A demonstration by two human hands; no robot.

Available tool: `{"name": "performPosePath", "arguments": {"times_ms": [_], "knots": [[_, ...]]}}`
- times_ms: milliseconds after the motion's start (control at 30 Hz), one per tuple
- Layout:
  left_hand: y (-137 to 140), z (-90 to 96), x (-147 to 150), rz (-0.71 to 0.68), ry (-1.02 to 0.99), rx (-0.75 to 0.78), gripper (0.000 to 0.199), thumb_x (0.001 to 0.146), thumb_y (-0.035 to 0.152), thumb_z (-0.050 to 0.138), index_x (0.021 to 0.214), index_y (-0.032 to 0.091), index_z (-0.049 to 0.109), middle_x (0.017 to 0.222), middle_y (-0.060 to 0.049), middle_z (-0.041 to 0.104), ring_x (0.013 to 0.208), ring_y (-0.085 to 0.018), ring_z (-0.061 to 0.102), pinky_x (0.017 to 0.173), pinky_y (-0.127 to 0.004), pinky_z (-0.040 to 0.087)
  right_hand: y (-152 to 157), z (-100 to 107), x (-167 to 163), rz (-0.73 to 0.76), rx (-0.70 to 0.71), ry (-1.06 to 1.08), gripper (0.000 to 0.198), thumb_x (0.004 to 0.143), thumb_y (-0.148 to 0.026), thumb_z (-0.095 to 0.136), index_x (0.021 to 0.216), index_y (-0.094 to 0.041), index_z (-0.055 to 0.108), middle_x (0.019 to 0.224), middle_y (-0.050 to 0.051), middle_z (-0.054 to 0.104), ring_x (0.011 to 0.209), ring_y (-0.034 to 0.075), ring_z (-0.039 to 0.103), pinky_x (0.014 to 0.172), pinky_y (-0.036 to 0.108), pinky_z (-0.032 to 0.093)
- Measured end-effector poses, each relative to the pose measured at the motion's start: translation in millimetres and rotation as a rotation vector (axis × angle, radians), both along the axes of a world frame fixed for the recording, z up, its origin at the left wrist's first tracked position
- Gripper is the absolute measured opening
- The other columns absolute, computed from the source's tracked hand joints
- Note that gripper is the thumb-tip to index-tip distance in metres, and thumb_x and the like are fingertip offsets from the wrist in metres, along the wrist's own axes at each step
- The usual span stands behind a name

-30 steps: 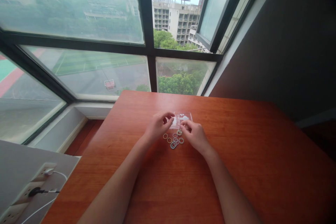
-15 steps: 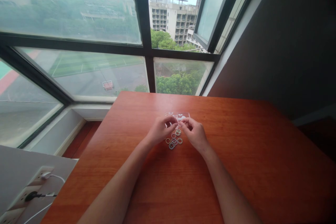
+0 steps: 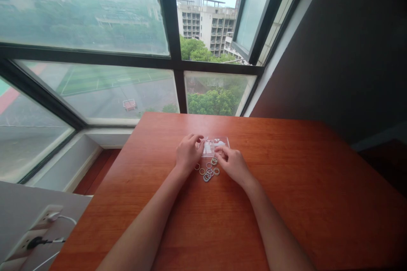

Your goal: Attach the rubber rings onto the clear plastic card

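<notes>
My left hand (image 3: 188,152) is at the left end of a clear, shallow plastic box (image 3: 224,139), its fingers curved and the thumb apart from them. No object shows in its grip. At the box's near right corner, my right hand (image 3: 233,161) has thumb and fingertips drawn close together; what lies between them, if anything, is too small to make out. White pieces (image 3: 209,148) show in the box, partly behind the hands. Several thin pale rings (image 3: 209,172) lie loosely on the table between my wrists, some overlapping.
The reddish-brown wooden table (image 3: 302,178) reaches up to the window frame (image 3: 178,63). A power strip with plugs (image 3: 36,241) is on the low white wall at left. A dark wall (image 3: 318,59) slopes at right.
My hands have parted: the left moved left, while the right stayed near the box's corner. More of the box and a ring beside my left wrist now show. The view shifted slightly.
</notes>
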State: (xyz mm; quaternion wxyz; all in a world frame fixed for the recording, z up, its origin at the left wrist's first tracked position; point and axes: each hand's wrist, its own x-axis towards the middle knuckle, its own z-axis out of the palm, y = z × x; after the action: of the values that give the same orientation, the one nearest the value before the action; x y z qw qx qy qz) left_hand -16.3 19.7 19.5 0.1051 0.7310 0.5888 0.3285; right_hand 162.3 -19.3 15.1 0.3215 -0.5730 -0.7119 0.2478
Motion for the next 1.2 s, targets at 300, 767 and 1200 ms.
{"name": "performPosePath", "arguments": {"times_ms": [300,767,1200], "knots": [[1,-5.0,-14,-0.030,-0.084,0.036,0.015,0.085,0.022,0.055,0.096,0.022,0.066,0.089,-0.002,0.067,0.071,-0.015,0.058,0.064,-0.026,0.040,-8,7,-5,0.122,-0.020,-0.272,0.015,0.086,-0.027,0.059,0.093,-0.026,0.072,0.084,0.000,0.072,0.074,0.014,0.063,0.067,0.023,0.039],[-3,0.5,-10,-0.101,-0.108,0.019,0.016,0.084,0.017,0.054,0.093,0.020,0.066,0.089,-0.002,0.067,0.070,-0.014,0.057,0.065,-0.025,0.042,-12,7,-23,0.039,-0.080,-0.559,0.013,0.087,-0.030,0.055,0.086,-0.024,0.067,0.085,0.003,0.072,0.074,0.018,0.065,0.059,0.025,0.032],[-9,6.6,-3,-0.295,-0.225,-0.039,0.014,0.087,0.024,0.054,0.087,0.018,0.067,0.079,-0.001,0.066,0.062,-0.011,0.051,0.062,-0.023,0.041,-7,4,-9,-0.178,0.125,-0.310,0.012,0.086,-0.028,0.057,0.086,-0.024,0.068,0.066,-0.001,0.066,0.061,0.013,0.058,0.058,0.023,0.031]]}}
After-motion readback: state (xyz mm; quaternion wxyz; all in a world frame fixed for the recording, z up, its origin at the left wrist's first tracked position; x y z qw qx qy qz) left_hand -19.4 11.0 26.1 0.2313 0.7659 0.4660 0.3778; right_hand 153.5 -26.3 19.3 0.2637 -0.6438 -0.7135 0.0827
